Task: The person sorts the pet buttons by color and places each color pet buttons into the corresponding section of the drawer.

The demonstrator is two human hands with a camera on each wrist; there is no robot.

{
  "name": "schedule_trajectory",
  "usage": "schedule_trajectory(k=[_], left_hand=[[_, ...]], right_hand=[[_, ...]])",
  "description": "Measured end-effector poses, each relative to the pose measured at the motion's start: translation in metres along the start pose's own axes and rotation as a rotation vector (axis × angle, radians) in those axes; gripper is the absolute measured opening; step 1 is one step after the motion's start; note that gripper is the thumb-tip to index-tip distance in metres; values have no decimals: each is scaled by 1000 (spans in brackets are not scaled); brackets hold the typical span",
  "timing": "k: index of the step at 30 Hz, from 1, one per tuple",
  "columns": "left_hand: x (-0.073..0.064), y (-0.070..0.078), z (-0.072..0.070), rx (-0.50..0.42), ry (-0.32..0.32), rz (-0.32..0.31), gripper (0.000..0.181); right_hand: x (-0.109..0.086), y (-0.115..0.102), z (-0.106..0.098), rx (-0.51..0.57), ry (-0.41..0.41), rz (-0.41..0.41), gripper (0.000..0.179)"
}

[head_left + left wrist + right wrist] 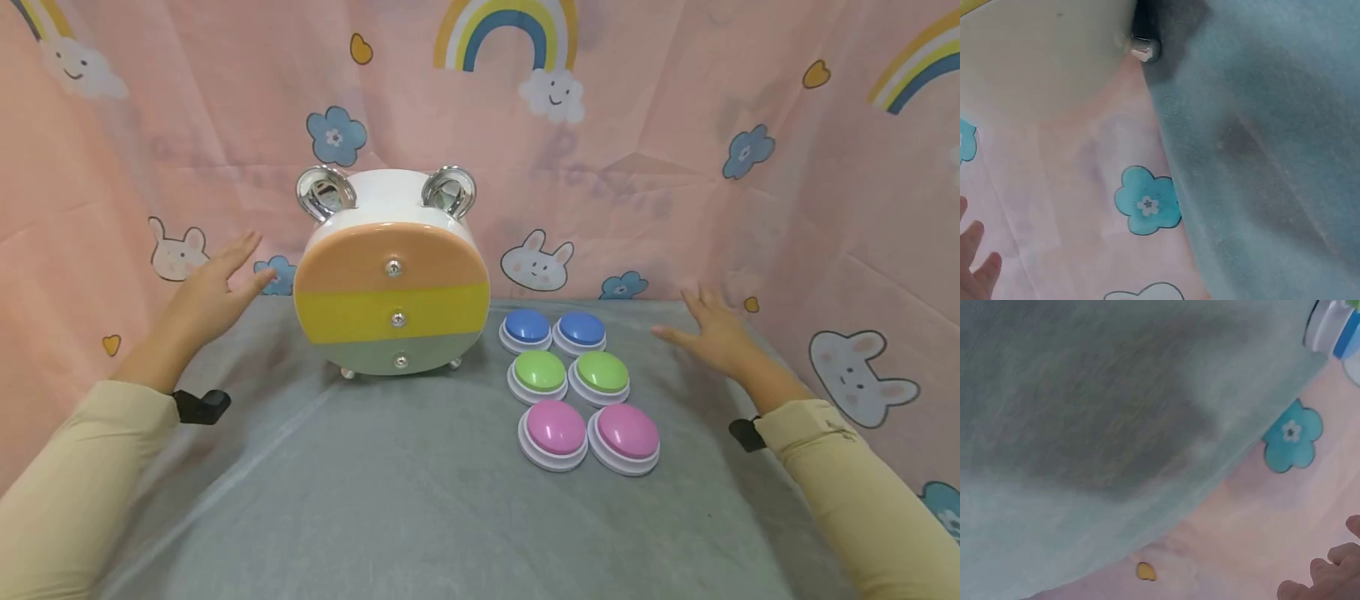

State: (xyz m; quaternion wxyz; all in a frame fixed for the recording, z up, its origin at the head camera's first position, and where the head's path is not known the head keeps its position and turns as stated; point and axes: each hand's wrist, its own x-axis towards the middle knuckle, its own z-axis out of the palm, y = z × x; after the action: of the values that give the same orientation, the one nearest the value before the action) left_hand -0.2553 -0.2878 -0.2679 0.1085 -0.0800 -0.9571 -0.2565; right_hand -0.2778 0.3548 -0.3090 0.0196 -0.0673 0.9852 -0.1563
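My left hand [210, 296] is raised left of a round white box [390, 192] with three drawers, its fingers straight and holding nothing. The drawer fronts are orange, yellow and grey-green, each with a small silver knob [398, 319]; all sit flush. Two chrome rings stand like ears on top. On the right, my right hand [716, 333] hovers with fingers spread, holding nothing. Between it and the box stand paired round push buttons with white bases: blue [527, 326], green [540, 371] and pink [556, 428]. In the wrist views only fingertips [985, 275] of each hand show.
A grey cloth [360, 500] covers the table. Behind and at both sides hangs a pink curtain [660, 192] printed with rainbows, rabbits and flowers. A black strap piece [201, 407] sticks out at the left wrist, and a similar one [747, 434] at the right.
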Motion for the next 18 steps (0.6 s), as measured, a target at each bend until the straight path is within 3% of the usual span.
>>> schedule_trajectory(k=[8,18], left_hand=[[-9,10,-3,-48,29,32,65],[-10,19,-4,-118,55,41,58]], right_hand=[[-4,-17,-2,41,-58,-40,108],[-12,-32,-1,63,-65,-55,110]])
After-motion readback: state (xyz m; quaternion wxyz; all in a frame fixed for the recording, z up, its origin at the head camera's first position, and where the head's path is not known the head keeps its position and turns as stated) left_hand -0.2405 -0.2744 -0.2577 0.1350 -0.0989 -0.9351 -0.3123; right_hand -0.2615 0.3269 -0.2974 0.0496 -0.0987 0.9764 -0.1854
